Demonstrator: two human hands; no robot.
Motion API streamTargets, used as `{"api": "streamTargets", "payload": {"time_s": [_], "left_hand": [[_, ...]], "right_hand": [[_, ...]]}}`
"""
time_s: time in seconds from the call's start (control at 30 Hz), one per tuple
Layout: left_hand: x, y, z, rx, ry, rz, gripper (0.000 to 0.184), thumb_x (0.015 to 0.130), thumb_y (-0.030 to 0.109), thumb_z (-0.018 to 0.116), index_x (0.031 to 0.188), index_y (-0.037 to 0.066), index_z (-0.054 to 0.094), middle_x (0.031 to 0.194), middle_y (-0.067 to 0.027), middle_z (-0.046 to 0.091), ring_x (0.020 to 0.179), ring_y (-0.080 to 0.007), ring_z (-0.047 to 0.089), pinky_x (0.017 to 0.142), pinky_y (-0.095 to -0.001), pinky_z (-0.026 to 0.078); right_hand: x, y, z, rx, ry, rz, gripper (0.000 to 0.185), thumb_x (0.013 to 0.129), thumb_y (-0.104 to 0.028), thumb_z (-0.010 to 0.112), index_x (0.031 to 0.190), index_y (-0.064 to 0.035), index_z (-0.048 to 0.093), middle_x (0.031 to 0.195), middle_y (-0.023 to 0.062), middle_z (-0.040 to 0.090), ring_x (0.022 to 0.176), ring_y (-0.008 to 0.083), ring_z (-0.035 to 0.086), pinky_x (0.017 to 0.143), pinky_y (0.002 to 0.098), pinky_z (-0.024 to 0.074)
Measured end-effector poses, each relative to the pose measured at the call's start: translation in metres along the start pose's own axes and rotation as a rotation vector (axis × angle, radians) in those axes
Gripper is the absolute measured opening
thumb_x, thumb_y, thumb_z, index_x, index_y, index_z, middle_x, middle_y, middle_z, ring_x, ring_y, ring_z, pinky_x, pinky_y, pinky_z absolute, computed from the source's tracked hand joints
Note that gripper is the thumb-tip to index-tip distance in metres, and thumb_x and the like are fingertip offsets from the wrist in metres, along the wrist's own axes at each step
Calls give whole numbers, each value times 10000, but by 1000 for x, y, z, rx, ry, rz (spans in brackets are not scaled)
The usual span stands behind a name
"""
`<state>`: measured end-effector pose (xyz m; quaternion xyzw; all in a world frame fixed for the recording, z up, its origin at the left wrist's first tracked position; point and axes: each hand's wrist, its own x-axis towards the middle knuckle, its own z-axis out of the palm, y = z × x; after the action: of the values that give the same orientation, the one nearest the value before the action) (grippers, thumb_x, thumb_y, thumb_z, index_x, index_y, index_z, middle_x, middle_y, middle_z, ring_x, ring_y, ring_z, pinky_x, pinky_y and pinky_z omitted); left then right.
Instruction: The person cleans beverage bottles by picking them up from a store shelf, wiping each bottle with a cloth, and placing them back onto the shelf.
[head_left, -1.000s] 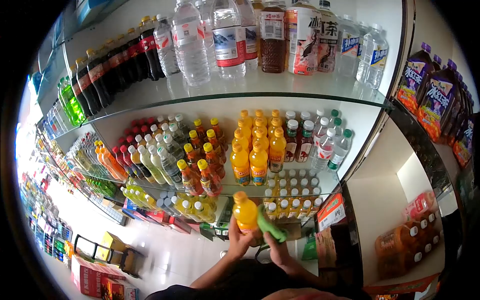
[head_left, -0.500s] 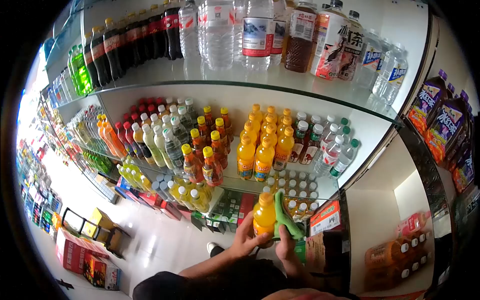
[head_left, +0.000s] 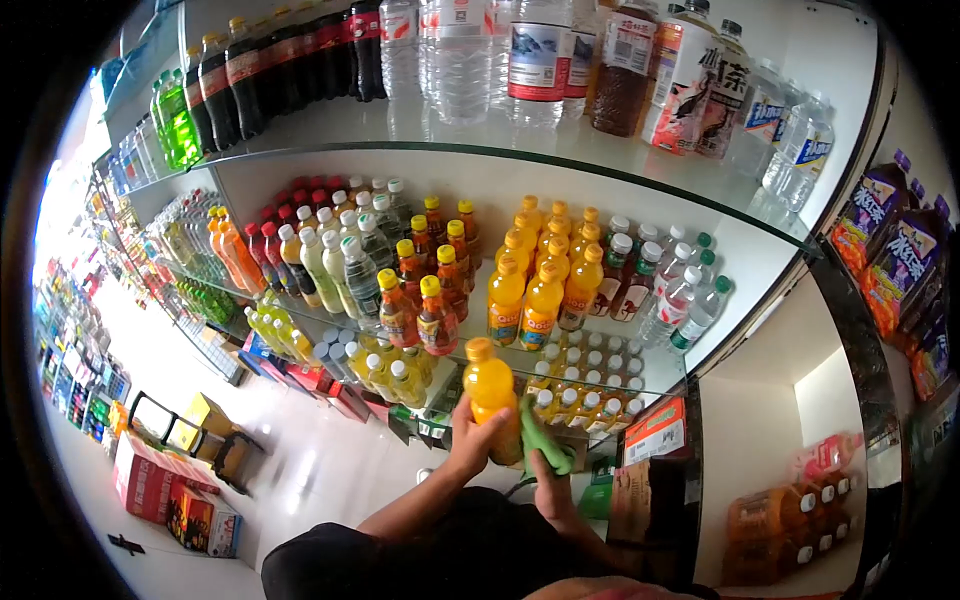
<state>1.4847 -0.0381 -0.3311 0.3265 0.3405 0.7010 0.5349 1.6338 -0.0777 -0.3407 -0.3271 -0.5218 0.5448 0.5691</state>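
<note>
My left hand is wrapped round an orange drink bottle with an orange cap, held upright and slightly tilted in front of the shelves. Close beside it on the right, my right hand grips a green cloth, which lies against or very near the bottle's side. Rows of similar orange bottles stand on the middle glass shelf behind and above my hands. To their left are yellow-capped bottles of reddish-brown drink.
The glass shelf edge runs above my hands, bearing large water and tea bottles. Small white-capped bottles stand on a lower shelf. At right is a white compartment with packed bottles. Red cartons and a cart are on the floor at left.
Compared with half a second ago, the held bottle and both hands are further left and the bottle is higher, showing more of its body. The cloth is lower against it. The view has shifted slightly.
</note>
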Motion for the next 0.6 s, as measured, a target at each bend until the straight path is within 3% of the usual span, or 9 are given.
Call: {"api": "streamTargets", "payload": {"time_s": [0.07,0.1,0.2,0.27,0.37,0.4,0.47,0.53,0.6], "left_hand": [[-4,-11,-12,138,-245,-28,556,858,181,753,1333,11,521,1296,-75,573,1173,-184,565,1035,-351,421],[-9,-23,-17,195,-301,-13,616,832,242,780,1341,-1,533,1425,-107,453,1307,-214,455,1102,-374,345],[-14,-9,6,306,-381,202,719,794,365,797,1341,-22,535,1464,-128,386,1410,-244,322,1144,-391,274],[-7,-3,0,358,-353,250,727,788,376,794,1336,-27,535,1466,-133,383,1388,-241,356,1136,-386,289],[4,21,-5,422,-352,298,732,781,385,788,1328,-31,535,1466,-137,390,1336,-228,423,1111,-376,326],[7,27,-4,427,-367,303,729,779,384,786,1325,-30,536,1464,-137,400,1306,-219,456,1095,-371,349],[10,30,4,280,-349,329,710,781,376,786,1317,-20,542,1402,-118,486,1227,-200,524,1058,-361,393],[6,26,-3,193,-374,192,711,781,371,793,1325,-6,536,1311,-84,562,1200,-192,543,1044,-358,408],[3,19,8,121,-329,228,681,782,357,813,1298,0,548,1245,-77,585,1166,-192,552,1023,-356,420]], "right_hand": [[1,-18,2,-18,9,-24,392,1007,-162,535,1348,31,543,1363,115,564,1240,212,518,1078,356,357],[0,-14,-4,-35,17,-45,398,1003,-149,527,1357,34,537,1362,122,565,1250,216,513,1082,357,353],[6,15,-19,18,66,-161,345,994,-143,543,1290,34,572,1295,104,604,1167,215,564,1023,348,414],[6,26,-23,169,134,78,346,974,-160,601,1266,26,581,1248,84,622,1132,192,577,986,328,445],[7,22,-19,180,43,13,349,968,-167,618,1268,8,585,1259,85,619,1140,187,582,986,328,451],[2,29,-20,288,115,116,355,971,-167,616,1281,1,579,1268,88,617,1151,196,584,991,334,454],[-2,29,-20,485,187,288,401,984,-207,602,1327,-7,546,1285,101,614,1181,225,587,1017,351,452],[1,23,-16,693,178,409,436,1000,-259,575,1343,5,526,1301,107,609,1202,229,576,1041,355,439],[2,20,-14,640,139,415,475,1000,-334,560,1359,-25,524,1328,104,596,1233,229,559,1082,386,413]]}}
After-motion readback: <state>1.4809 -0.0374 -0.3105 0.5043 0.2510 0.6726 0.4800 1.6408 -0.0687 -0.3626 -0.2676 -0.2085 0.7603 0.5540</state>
